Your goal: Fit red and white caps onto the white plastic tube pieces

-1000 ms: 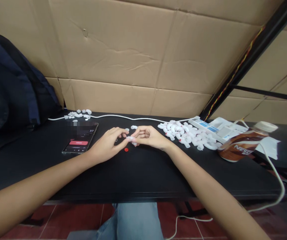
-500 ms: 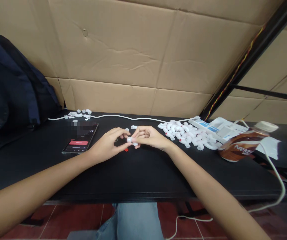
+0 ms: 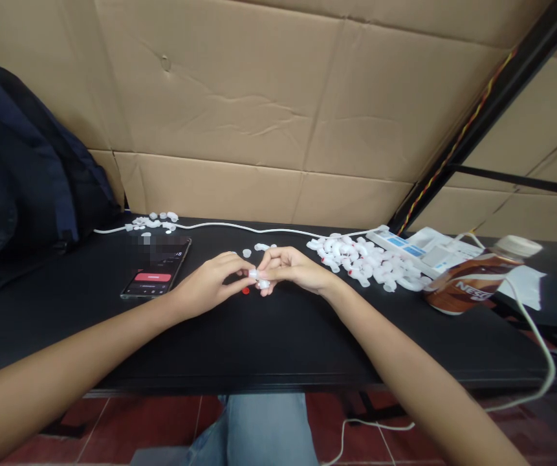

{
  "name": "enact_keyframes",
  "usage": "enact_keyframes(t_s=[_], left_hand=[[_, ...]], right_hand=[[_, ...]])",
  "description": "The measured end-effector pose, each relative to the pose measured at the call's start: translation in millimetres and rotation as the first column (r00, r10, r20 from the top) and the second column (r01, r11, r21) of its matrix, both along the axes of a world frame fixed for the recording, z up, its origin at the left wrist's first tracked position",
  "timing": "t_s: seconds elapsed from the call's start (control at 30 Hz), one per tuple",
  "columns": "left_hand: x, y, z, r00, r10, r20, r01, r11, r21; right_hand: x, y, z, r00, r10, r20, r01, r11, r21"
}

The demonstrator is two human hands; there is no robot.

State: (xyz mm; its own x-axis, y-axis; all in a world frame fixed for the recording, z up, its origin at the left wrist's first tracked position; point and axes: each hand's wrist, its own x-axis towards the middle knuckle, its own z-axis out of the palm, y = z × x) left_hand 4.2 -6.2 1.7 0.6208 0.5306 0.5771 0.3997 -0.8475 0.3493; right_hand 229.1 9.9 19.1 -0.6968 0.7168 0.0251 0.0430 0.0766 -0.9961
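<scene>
Over the middle of the black table, my left hand (image 3: 217, 278) pinches the left end of a small white plastic piece (image 3: 253, 275) between thumb and fingertips. My right hand (image 3: 290, 268) is closed on a white plastic fitting (image 3: 263, 284) right up against it. Whether the two pieces are joined I cannot tell; fingers cover part of both. Just below the left fingertips lies a small red disc (image 3: 246, 290). Behind the hands are a small white cap (image 3: 246, 253) and another white piece (image 3: 261, 246), partly hidden by my right hand.
A pile of white curved fittings (image 3: 370, 259), some with red bits, lies right, beside a brown bottle (image 3: 477, 278) and a blue-white box (image 3: 404, 246). Left are a phone (image 3: 156, 268), small white pieces (image 3: 149, 223) and a dark backpack (image 3: 30, 155). A white cable (image 3: 239, 226) runs along the back.
My left fingers have closed in more tightly on the white piece. The fitting in my right hand shows more below the fingers, and the white cap behind is more exposed.
</scene>
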Motion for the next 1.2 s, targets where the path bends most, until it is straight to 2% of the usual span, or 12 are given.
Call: enact_keyframes(t_s=[0.13,0.23,0.33,0.4,0.47,0.53,0.57,0.63,0.73,0.87,1.03,1.2], left_hand=[[0,-1,2.7,0.997,-0.041,-0.06,0.044,0.998,0.045],[0,-1,5.3,0.985,0.02,-0.169,-0.009,0.998,0.065],[-3,3,7.2,0.953,0.206,-0.223,-0.174,0.973,0.154],[-7,6,7.0,0.924,0.31,-0.223,-0.27,0.944,0.192],[-11,11,5.3,0.9,0.367,-0.234,-0.327,0.925,0.193],[-14,14,2.5,0.881,0.389,-0.268,-0.351,0.919,0.179],[-15,16,1.0,0.875,0.389,-0.29,-0.353,0.92,0.169],[-16,17,-2.1,0.869,0.376,-0.321,-0.346,0.927,0.147],[-16,18,-5.6,0.876,0.35,-0.332,-0.332,0.937,0.111],[-16,19,-6.6,0.875,0.337,-0.347,-0.326,0.941,0.093],[-13,16,-0.9,0.894,0.302,-0.33,-0.292,0.953,0.08],[-8,5,7.2,0.958,0.03,-0.284,-0.028,1.0,0.011]], right_hand=[[2,1,-0.9,0.999,0.05,-0.007,-0.051,0.996,-0.072],[2,3,-3.0,0.998,0.052,0.033,-0.051,0.997,-0.05],[3,8,-6.1,0.988,-0.103,0.115,0.088,0.988,0.128],[8,12,-8.0,0.936,-0.296,0.19,0.222,0.917,0.332],[15,17,-8.6,0.813,-0.522,0.259,0.301,0.756,0.581],[24,20,-7.3,0.618,-0.726,0.303,0.287,0.567,0.772],[29,22,-6.1,0.519,-0.793,0.32,0.254,0.5,0.828],[38,25,-3.2,0.34,-0.873,0.351,0.184,0.427,0.885],[51,29,0.6,0.119,-0.924,0.362,0.124,0.376,0.918],[66,32,4.0,-0.062,-0.929,0.365,0.122,0.356,0.927],[77,35,4.7,-0.171,-0.911,0.375,0.158,0.35,0.923],[83,39,1.5,-0.214,-0.897,0.388,0.16,0.359,0.919]])
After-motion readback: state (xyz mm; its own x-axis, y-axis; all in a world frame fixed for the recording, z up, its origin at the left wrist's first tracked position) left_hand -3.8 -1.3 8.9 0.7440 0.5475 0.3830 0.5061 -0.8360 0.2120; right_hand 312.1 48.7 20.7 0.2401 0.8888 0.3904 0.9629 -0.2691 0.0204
